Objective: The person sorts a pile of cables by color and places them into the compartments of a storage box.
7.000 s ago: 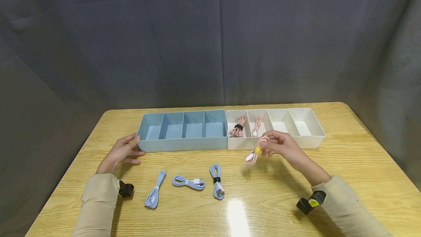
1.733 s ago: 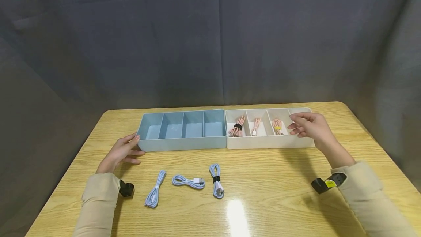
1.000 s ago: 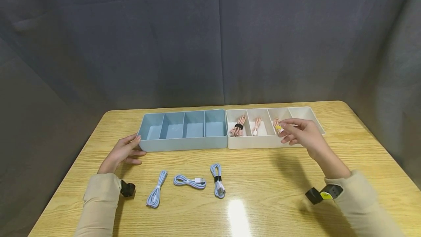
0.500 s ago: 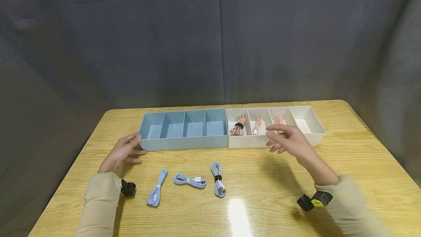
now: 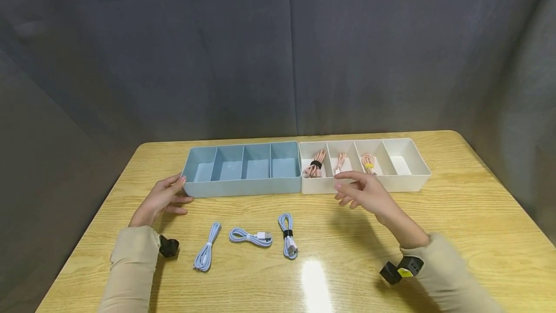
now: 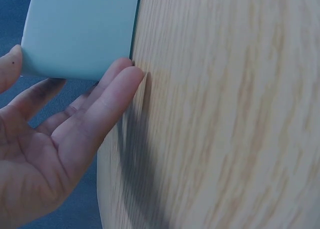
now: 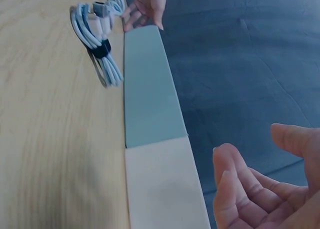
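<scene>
In the head view, three pink cables [image 5: 320,158] already sit in the left three compartments of the white tray [image 5: 404,183]; three blue cables [image 5: 205,255] lie out on the tabletop [image 5: 243,284], unobstructed. The right hand [image 5: 367,195] hovers by the white tray, relaxed, holding nothing.

The left wrist view shows the left hand [image 6: 60,139], fingers extended, touching the blue tray's end [image 6: 82,34].

In the right wrist view, a dark curtain [image 7: 235,64] hangs behind.

Blue four-compartment organizer [image 5: 243,188] upright left of frame centre, end touching white four-compartment organizer [image 5: 401,184], right of centre. In white's compartments, left to right: black-banded pink cable [image 5: 319,159], slimmer pink cable [image 5: 340,159], yellow-banded pink cable [image 5: 368,160]. Lower centre: slanted blue cable [image 5: 208,245], sideways blue USB cable [image 5: 249,238], black-strapped blue cable [image 5: 287,234], near-vertical.
</scene>
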A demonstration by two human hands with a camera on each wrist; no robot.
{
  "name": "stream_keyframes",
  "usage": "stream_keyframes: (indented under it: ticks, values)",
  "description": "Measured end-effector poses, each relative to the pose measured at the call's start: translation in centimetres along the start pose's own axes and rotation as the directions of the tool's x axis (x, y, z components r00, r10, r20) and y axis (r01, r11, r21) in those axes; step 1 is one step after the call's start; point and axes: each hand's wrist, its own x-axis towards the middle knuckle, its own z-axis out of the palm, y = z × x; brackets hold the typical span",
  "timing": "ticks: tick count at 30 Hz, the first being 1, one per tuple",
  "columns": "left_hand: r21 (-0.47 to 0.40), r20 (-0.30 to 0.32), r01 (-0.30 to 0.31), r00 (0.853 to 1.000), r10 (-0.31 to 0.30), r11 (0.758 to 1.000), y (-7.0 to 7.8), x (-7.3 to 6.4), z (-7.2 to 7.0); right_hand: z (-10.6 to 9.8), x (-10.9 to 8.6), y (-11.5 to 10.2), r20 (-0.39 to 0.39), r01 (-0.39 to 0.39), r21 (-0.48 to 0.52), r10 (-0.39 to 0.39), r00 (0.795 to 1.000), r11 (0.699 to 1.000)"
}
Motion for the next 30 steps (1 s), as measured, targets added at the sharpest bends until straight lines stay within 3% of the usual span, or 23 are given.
stream_keyframes:
  ticks: [8, 15, 30]
  values:
    - [-0.01, 0.011, 0.0, 1.0, 0.0, 1.0, 0.2, -0.1, 0.1, 1.6, 0.5, 0.7, 0.081, -0.019, -0.004, 0.019, 0.997, 1.0]
    - [-0.014, 0.011, 0.0, 1.0, 0.0, 1.0, 0.6, -0.5, 0.2, 2.6, 0.7, 0.9, 0.179, -0.043, 0.043, 0.035, 0.983, 0.998]
    - [-0.005, 0.01, -0.005, 1.0, 0.005, 1.0, 0.4, -0.3, 0.1, 4.4, 1.6, 1.2, 0.295, -0.077, 0.047, 0.06, 0.953, 0.996]
